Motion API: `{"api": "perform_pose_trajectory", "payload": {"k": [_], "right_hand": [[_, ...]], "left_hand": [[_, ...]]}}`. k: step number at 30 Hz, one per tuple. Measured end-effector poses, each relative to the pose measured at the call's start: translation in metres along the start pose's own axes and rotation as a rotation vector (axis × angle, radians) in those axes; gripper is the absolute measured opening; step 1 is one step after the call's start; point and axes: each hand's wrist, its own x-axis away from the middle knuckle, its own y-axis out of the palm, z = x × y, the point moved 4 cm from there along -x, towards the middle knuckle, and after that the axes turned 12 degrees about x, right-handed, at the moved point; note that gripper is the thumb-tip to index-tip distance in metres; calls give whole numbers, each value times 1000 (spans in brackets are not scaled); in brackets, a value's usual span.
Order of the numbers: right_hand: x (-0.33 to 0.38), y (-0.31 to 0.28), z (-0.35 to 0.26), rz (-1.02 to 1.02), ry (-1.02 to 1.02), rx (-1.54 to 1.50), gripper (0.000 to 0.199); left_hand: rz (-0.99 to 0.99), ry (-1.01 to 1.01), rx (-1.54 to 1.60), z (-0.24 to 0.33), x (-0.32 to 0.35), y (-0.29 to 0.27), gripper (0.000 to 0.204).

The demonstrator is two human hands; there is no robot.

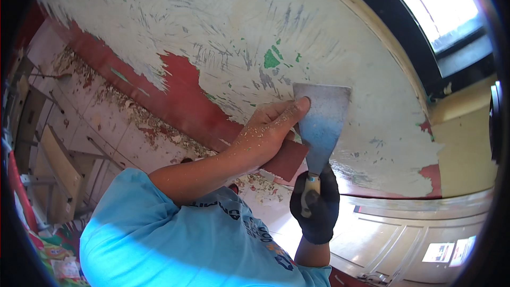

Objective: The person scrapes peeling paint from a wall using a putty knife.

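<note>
A wide scraper (322, 122) stands blade up in front of the wall, its metal blade smeared with blue. Around its pale handle, my right hand (317, 207) is closed in a black glove. My bare left hand (271, 130), speckled with paint flakes, has its thumb pressed on the blade's left edge; the other fingers are partly hidden. Just under the left palm shows a flat reddish-brown piece (286, 160) with straight edges; I cannot tell whether that hand holds it. Behind both hands, the wall (234, 37) is scraped to pale grey, with green specks (271, 59) and red paint (183, 82) remaining.
Paint scraps (114, 101) litter the tiled floor (79, 133) along the wall's base. A folding ladder-like frame (61, 172) stands at the left. A dark-framed window (414, 37) is at the upper right, and a pale panelled door (388, 239) at the lower right.
</note>
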Motion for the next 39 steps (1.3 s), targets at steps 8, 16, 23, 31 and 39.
{"api": "perform_pose_trajectory", "payload": {"k": [8,16,23,31,39], "right_hand": [[-4,-13,-43,117,69,326,38],[-8,-6,-63,192,222,329,34],[-17,-7,-66,197,229,487,24],[-8,-7,-75,192,175,697,24],[-11,4,-76,315,-16,885,34]], "left_hand": [[-22,50,2,-10,-8,5,49],[-48,79,233,-14,-8,11,41],[-67,36,203,-19,-8,10,41],[-23,-11,53,-10,-6,3,49],[-91,1,135,-12,-10,4,54]]}}
